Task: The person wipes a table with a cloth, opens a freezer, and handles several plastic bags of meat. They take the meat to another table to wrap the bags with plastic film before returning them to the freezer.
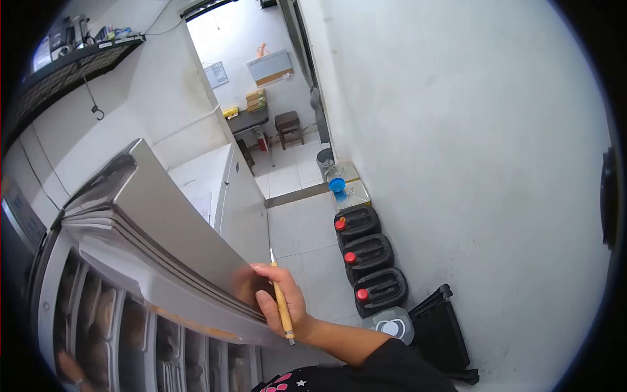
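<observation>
My right hand [286, 297] grips the edge of an open grey fridge door [176, 215], thumb and fingers bent round it. The same hand holds a slim pen-like tool [282, 302] with a yellow wooden body and a pointed metal tip. The tip points up and away from me. At the lower left, my left hand [70, 367] reaches into the fridge, near wrapped packs [104, 313] standing in compartments. Its fingers are dim and partly hidden there. Pale dividers [117, 320] separate the compartments, and more packs fill those to the right.
Black jerrycans [372, 258] with red caps line the right wall, with metal tins [353, 195] beyond them. A folded black frame [441, 333] leans nearby. A floor sill [297, 195] crosses the doorway. Overhead at left hangs a black shelf [72, 72] with a hook [97, 112].
</observation>
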Demonstrator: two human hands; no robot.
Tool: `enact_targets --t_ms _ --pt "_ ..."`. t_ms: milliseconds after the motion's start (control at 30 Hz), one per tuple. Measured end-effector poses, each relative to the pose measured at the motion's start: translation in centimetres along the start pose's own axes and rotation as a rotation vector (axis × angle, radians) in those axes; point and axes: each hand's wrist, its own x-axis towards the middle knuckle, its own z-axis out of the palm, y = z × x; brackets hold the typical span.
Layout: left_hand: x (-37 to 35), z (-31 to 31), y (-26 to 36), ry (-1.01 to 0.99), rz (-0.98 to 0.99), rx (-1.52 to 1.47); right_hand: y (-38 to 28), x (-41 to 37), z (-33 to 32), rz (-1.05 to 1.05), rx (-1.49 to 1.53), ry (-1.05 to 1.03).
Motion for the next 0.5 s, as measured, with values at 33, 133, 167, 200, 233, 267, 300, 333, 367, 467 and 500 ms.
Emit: enact_targets --t_ms 33,133,167,200,233,267,300,333,367,467,500 --pt "0.1 0.2 -0.2 0.053 0.012 -0.037 0.0 0.0 -0.1 0.003 0.021 -0.008" --pt "0.5 0.5 -0.8 0.052 0.023 -0.087 -0.2 0.4 -0.1 0.003 0.054 0.060" --pt "0.7 0.5 -0.7 0.024 0.022 -0.096 -0.2 0.4 0.0 0.001 0.062 0.061" --pt "0.4 0.7 -0.4 0.076 0.029 -0.053 -0.1 0.4 0.0 0.000 0.068 0.059" --pt "-0.1 0.7 0.0 0.126 0.034 -0.011 0.0 0.5 -0.1 -0.001 0.075 0.056" --pt "-0.5 0.6 0.3 0.177 0.040 0.033 0.1 0.6 -0.1 0.002 0.092 0.051" --pt "-1.2 -0.8 0.9 0.145 0.033 0.039 0.1 0.6 -0.2 0.008 0.111 0.045" --pt "-2.0 -3.5 2.3 0.111 0.025 0.047 0.1 0.6 -0.2 0.016 0.131 0.039" --pt "-2.4 -5.0 2.8 0.076 0.016 0.056 0.2 0.6 -0.4 0.011 0.124 0.043" --pt "-3.8 -7.9 3.6 -0.013 0.050 0.046 0.3 1.1 -2.2 -0.058 -0.100 0.027" --pt "-4.0 -0.8 0.6 0.307 0.101 0.145 -0.2 1.3 -2.6 -0.145 -0.064 0.181"
